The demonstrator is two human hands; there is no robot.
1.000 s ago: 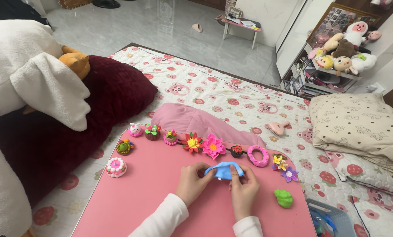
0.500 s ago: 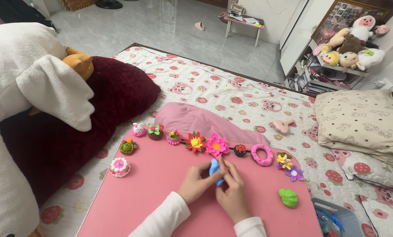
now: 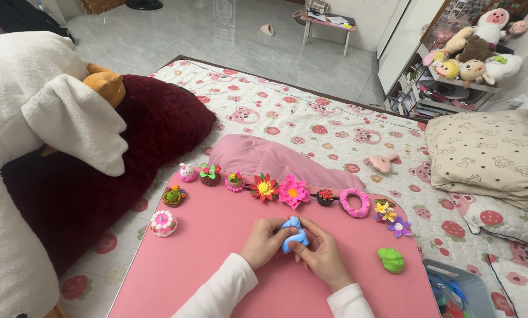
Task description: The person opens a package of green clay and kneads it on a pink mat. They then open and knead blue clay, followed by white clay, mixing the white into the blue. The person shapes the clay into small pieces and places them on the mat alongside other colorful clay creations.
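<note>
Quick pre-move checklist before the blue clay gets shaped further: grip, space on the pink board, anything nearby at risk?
1. Soft blue clay lump held by both hands: ok.
2. Left hand and right hand above the pink board: ok.
3. Bare board around the hands: ok.
4. Green clay piece apart from the right hand: ok.
5. Pink clay flower apart from the fingers: ok.
6. Clay's underside shape: cannot tell.

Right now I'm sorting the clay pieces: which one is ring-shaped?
The pink ring, right of the small dark piece; it alone has an open hole.
</note>
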